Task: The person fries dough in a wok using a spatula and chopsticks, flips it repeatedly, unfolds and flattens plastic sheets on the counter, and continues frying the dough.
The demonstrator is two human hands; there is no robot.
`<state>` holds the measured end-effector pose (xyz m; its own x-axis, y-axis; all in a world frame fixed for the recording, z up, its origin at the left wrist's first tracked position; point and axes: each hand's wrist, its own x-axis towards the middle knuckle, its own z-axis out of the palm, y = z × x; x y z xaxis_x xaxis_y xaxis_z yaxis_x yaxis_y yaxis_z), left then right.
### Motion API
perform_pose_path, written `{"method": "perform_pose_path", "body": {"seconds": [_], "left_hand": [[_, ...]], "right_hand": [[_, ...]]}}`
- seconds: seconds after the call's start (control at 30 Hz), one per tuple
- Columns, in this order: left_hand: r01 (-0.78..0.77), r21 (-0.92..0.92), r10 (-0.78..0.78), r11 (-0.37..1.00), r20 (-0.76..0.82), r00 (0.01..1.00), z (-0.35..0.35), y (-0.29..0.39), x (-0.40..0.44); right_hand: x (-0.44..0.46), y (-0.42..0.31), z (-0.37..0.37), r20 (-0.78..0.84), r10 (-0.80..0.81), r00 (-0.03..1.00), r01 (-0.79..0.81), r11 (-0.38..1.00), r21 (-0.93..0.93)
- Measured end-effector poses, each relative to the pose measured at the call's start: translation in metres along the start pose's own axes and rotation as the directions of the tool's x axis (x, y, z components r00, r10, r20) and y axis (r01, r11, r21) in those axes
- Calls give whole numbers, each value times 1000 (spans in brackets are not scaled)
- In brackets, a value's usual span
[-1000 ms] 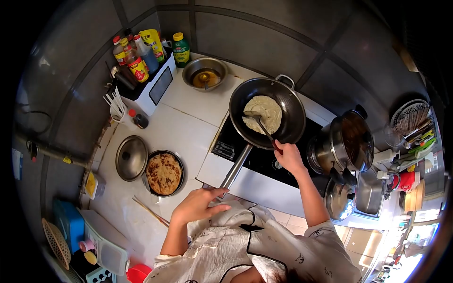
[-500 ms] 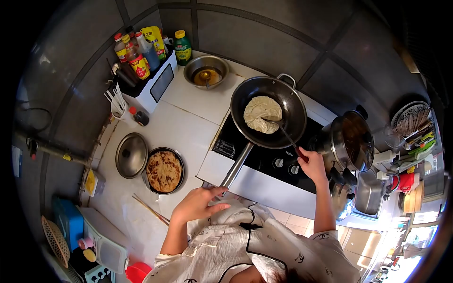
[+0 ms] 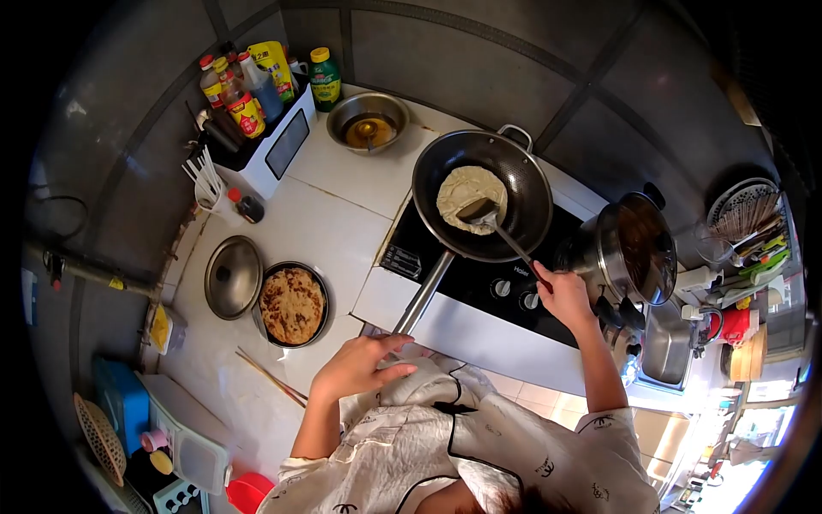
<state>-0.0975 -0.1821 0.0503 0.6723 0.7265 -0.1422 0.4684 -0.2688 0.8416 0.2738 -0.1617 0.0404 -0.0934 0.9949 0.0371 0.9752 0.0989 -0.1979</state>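
Observation:
A pale round flatbread (image 3: pixel 467 193) lies in a dark wok (image 3: pixel 527 193) on the black cooktop. My right hand (image 3: pixel 561 295) is closed round the handle of a spatula (image 3: pixel 505 238), whose blade rests on the lower right part of the flatbread. My left hand (image 3: pixel 364 364) is beside the end of the wok's long metal handle (image 3: pixel 424 295), fingers apart; whether the fingertips touch the handle is hard to tell. Left of the cooktop, a browned flatbread (image 3: pixel 291 307) sits in a round dark pan, beside a metal lid (image 3: pixel 233 278).
A metal bowl of oil (image 3: pixel 368 122) stands behind, near sauce bottles (image 3: pixel 244 107) and a green bottle (image 3: pixel 324 79). Chopsticks (image 3: pixel 270 377) lie at the front left. Right of the wok are a steel pot (image 3: pixel 629 248) and a sink (image 3: pixel 664 347).
The spatula has swung from the flatbread's left side to its lower right, and my right hand has moved right and down. The flatbread looks rounder and flatter. My left hand has barely moved.

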Motion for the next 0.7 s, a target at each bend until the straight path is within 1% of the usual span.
{"method": "perform_pose_path", "body": {"seconds": [0.07,0.1,0.23,0.33,0.37,0.47,0.6,0.7], "left_hand": [[2,-6,-2,1000,-4,1000,1,0,-1],[1,-9,-2,1000,-7,1000,1,1,0],[44,6,-44,999,3,999,-6,6,-1],[45,13,-45,999,3,999,-9,6,-2],[45,14,-45,999,2,999,-9,5,-2],[37,7,-37,999,-2,999,-6,2,-4],[69,15,-69,998,21,997,-4,1,-3],[31,0,-31,1000,13,999,-4,-2,-3]], "right_hand": [[2,-6,3,7,-61,998,61,998,-35],[4,-7,5,49,-67,997,71,995,-73],[6,-8,-7,146,-5,989,15,998,-67],[9,2,-23,156,-24,988,32,998,-45],[10,7,-26,143,-38,989,45,998,-43],[13,12,-41,135,-28,990,22,999,47],[11,9,-40,66,105,992,-117,972,204],[15,13,-27,-8,133,991,-130,979,157]]}}
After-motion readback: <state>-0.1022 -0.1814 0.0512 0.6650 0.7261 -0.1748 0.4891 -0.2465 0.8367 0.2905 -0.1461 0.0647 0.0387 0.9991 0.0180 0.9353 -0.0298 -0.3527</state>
